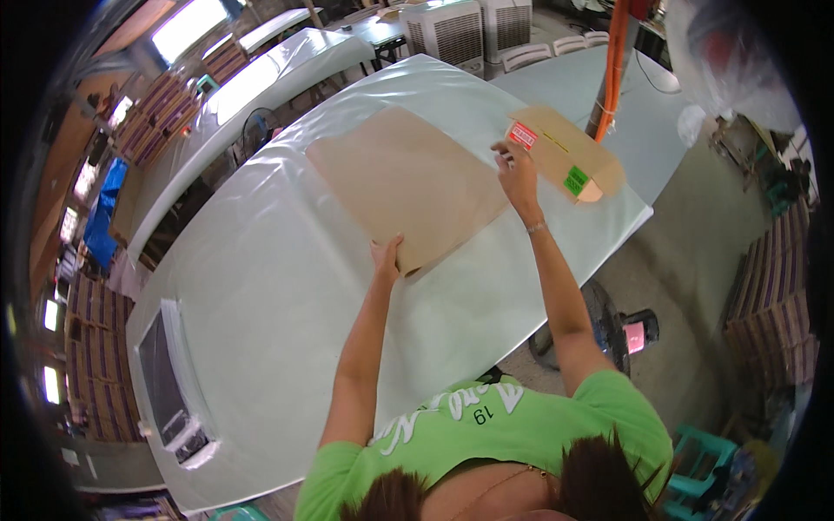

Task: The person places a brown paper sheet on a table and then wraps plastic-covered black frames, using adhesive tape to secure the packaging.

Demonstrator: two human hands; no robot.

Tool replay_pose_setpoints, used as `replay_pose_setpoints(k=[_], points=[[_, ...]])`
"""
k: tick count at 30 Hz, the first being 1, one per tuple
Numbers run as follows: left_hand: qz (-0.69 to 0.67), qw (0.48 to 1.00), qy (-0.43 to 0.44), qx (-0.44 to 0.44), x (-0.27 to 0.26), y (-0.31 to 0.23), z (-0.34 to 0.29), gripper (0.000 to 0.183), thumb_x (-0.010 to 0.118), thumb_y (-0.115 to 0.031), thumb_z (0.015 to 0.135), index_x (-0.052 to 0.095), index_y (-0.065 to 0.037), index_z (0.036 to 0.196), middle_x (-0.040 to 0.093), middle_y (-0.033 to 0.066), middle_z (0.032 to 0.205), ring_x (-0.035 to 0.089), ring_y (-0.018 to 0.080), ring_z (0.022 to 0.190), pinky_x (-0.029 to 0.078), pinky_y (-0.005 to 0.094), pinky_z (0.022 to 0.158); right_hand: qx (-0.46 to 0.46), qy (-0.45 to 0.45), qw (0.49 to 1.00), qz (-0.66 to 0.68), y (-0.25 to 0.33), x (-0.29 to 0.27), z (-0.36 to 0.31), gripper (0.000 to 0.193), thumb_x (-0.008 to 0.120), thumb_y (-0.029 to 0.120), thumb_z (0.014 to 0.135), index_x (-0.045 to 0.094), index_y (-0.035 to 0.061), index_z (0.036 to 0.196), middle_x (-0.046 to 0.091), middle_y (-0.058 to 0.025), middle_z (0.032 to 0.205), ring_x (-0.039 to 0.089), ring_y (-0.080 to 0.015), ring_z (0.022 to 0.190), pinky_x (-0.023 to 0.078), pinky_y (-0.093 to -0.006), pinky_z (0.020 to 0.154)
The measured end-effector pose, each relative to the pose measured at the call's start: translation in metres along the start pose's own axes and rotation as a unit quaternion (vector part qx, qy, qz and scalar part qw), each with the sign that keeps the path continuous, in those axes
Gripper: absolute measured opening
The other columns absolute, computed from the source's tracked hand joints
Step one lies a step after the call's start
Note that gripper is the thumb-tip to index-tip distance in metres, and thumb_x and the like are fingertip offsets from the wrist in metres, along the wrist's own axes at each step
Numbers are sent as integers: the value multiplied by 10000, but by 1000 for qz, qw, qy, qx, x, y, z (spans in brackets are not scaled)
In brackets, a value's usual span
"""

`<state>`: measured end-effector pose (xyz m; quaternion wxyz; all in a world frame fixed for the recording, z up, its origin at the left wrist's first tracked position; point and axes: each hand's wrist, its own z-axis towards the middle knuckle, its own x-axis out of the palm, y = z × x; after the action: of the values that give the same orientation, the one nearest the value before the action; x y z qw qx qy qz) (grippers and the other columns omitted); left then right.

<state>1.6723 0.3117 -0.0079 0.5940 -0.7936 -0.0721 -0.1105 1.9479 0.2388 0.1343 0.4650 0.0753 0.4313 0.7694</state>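
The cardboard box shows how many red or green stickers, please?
2: a red sticker by the right hand, a green sticker at the other end of the box; more may be hidden.

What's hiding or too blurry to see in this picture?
In the head view:
Inside the cardboard box: its walls hide it.
Underside of the brown sheet: turned toward the table.
Black fan-like thing: partly behind the right arm.
Clear plastic, top right: blurred, cut off by the dark picture rim.
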Motion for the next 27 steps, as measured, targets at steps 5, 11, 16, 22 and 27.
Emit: replay_pose_setpoints(k=[5, 11, 16, 22, 27], points=[[71, 995, -72, -27, 26, 15, 52, 737, 730, -72, 641, 304, -34, 1242, 468, 161, 1158, 510, 277, 1029, 475, 403, 813, 112, 88, 990, 19, -58, -19, -72, 106, 555, 56, 815, 626, 13, 881, 620, -103, 748, 585, -192, 636, 459, -286, 600], [105, 990, -91, -7, 57, 22, 108, 760, 745, -81, 626, 302, -31, 1242, 466, 159, 1179, 510, 286, 1036, 464, 390, 838, 216, 50, 975, -1, -70, -32, -193, 97, 526, 13, 830, 620, 4, 852, 589, -77, 762, 557, -140, 645, 439, -263, 565], [86, 994, -70, 4, 78, 23, 146, 810, 776, -142, 608, 306, -36, 1259, 480, 153, 1184, 512, 279, 1048, 465, 393, 838, 112, 144, 978, -96, -48, -38, -215, 122, 486, -43, 815, 586, 24, 825, 525, -112, 900, 518, -250, 868, 416, -338, 722], [201, 973, 88, -71, 53, -22, 155, 797, 770, -430, 638, 376, -79, 1235, 556, 97, 1007, 577, 213, 825, 501, 376, 697, 60, 163, 968, -184, -44, -28, -217, 169, 469, -72, 765, 564, 53, 828, 522, -111, 946, 478, -303, 931, 361, -398, 812], [314, 936, 160, 9, -23, -20, 99, 709, 664, -383, 756, 359, -45, 1300, 600, 117, 961, 603, 227, 791, 494, 372, 713, 27, 178, 963, -201, -49, -24, -229, 204, 467, -84, 727, 563, 62, 832, 531, -121, 927, 479, -305, 931, 359, -412, 807]])
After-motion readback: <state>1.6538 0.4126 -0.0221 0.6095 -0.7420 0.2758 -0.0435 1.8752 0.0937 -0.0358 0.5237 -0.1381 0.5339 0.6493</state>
